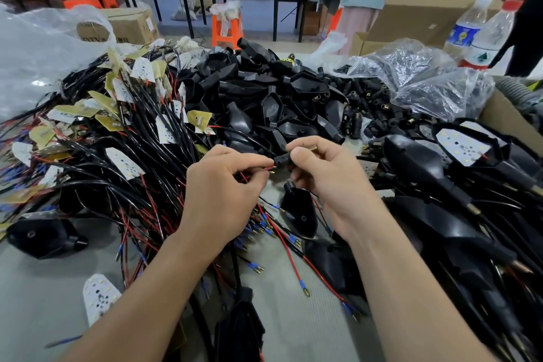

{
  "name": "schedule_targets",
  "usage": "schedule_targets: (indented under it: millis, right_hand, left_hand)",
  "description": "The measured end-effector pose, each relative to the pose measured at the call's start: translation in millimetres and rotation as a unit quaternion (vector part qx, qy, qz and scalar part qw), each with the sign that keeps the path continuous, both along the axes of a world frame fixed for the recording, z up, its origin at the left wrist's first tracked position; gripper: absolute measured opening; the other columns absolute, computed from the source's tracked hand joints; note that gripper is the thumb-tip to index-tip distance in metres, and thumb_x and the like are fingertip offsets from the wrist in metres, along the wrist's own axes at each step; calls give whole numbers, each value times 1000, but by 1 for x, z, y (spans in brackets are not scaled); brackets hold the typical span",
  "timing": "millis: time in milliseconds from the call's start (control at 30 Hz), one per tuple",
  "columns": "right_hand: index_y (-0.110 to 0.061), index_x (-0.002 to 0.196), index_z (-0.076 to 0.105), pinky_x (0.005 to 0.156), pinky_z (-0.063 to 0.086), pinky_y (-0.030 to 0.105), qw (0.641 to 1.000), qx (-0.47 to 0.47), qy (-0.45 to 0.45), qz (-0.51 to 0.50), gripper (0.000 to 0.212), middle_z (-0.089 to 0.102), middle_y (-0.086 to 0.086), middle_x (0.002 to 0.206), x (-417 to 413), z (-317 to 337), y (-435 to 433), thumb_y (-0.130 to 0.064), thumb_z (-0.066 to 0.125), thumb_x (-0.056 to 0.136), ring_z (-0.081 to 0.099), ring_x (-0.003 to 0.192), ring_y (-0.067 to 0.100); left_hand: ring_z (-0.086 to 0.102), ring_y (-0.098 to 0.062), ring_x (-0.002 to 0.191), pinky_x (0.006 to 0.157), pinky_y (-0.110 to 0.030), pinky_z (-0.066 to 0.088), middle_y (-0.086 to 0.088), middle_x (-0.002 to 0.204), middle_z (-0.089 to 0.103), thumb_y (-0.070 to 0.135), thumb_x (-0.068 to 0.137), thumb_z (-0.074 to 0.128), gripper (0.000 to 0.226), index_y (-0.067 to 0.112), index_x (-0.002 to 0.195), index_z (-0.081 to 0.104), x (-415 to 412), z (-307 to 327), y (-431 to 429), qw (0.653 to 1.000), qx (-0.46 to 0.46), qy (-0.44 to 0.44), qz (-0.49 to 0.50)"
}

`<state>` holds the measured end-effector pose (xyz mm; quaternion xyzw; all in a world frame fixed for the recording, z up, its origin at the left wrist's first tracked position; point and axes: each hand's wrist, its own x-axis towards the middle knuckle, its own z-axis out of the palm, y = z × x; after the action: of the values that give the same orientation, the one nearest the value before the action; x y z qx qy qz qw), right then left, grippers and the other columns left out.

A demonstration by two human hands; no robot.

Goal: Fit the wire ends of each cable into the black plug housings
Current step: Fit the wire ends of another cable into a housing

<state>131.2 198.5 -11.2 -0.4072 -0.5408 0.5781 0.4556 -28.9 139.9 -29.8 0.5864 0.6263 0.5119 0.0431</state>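
Observation:
My right hand (pixel 326 176) grips a small black plug housing (pixel 282 159) with a brass pin at its far end, held above the table's middle. My left hand (pixel 226 185) pinches the red and black wire ends (pixel 269 169) right at the housing's open end. The wire tips touch or enter the opening; how deep they sit is hidden by my fingers. A tangle of black and red cables with LED boards (pixel 123 132) lies to the left. A heap of black housings (pixel 264 91) is piled behind my hands.
Fitted black lamp units with cables (pixel 458 214) lie stacked at the right. Small black plugs (pixel 370 100) spill from a clear bag (pixel 426 76). Two water bottles (pixel 482 32) and a cardboard box (pixel 417 17) stand far right. Loose blue-tipped wires (pixel 302 285) cross the grey table.

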Motion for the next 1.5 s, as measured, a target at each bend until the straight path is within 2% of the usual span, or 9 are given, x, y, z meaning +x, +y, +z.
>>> schedule_targets:
  millis: [133, 367, 500, 667, 800, 967, 1133, 1367, 1500]
  right_hand:
    - [-13, 100, 66, 53, 47, 22, 998, -26, 50, -37, 12, 63, 0, 67, -6, 0, -2, -2, 64, 96, 57, 57, 12]
    - [-9, 90, 63, 52, 43, 21, 989, -58, 116, -72, 9, 67, 7, 71, 1, 3, 1, -2, 67, 94, 54, 55, 11]
    - [-12, 84, 69, 51, 42, 19, 996, -44, 75, -36, 12, 67, 7, 73, -3, 1, -3, -5, 69, 93, 53, 56, 11]
    - [-15, 78, 74, 52, 39, 19, 994, -33, 88, -54, 18, 64, 5, 68, 4, 6, -1, -3, 71, 91, 51, 55, 10]
    - [-13, 81, 75, 49, 41, 16, 1000, -21, 20, -11, 13, 62, -1, 61, -5, 2, -7, -3, 73, 89, 50, 52, 7]
    - [-13, 81, 74, 49, 41, 18, 997, -31, 60, -39, 17, 62, 5, 70, -1, 4, -3, -6, 68, 95, 50, 53, 9]
    - [-12, 83, 72, 50, 41, 21, 994, -49, 90, -32, 20, 65, 4, 70, 0, 1, 0, -9, 62, 99, 51, 56, 12]
    - [-8, 90, 73, 47, 39, 22, 998, -53, 28, -3, 24, 58, 5, 62, -1, 1, -4, -17, 55, 103, 51, 53, 15]
    - [-6, 90, 72, 42, 36, 23, 991, -74, 106, -21, 30, 59, 5, 63, 3, 2, -4, -10, 47, 106, 51, 49, 16]
  left_hand:
    - [60, 5, 99, 87, -2, 38, 23, 99, 65, 34, 78, 87, 31, 45, 105, 78, -4, 3, -1, 999, -27, -7, 22]
    - [56, 6, 105, 104, -47, 45, 36, 86, 67, 29, 77, 88, 19, 41, 68, 77, -5, 9, 1, 998, -60, 2, 18]
    - [56, 4, 104, 102, -47, 45, 34, 83, 69, 31, 75, 90, 16, 38, 68, 78, -5, 3, 2, 999, -41, 10, -2]
    - [51, 4, 95, 99, -15, 24, 26, 79, 71, 34, 78, 86, 16, 34, 66, 76, -9, 1, 3, 995, -25, 91, 30]
    - [54, -1, 92, 94, -25, 27, 24, 79, 71, 37, 77, 79, 10, 31, 68, 78, 1, 3, -1, 988, 19, 150, 16]
    - [47, 5, 106, 101, -27, 29, 34, 94, 64, 50, 74, 83, 17, 38, 85, 80, -3, 5, -1, 997, -34, 61, 24]
    - [53, 5, 109, 109, -44, 40, 35, 93, 68, 35, 78, 86, 11, 38, 70, 79, -4, 8, 0, 998, -66, 15, 4]
    - [55, 4, 113, 105, -37, 41, 33, 94, 69, 38, 76, 88, 7, 35, 78, 82, 0, 7, -2, 999, -28, 26, -21]
    - [62, 2, 83, 75, -30, 47, 30, 68, 63, 61, 90, 60, 31, 38, 89, 80, -5, 9, -2, 997, -25, -6, 68]
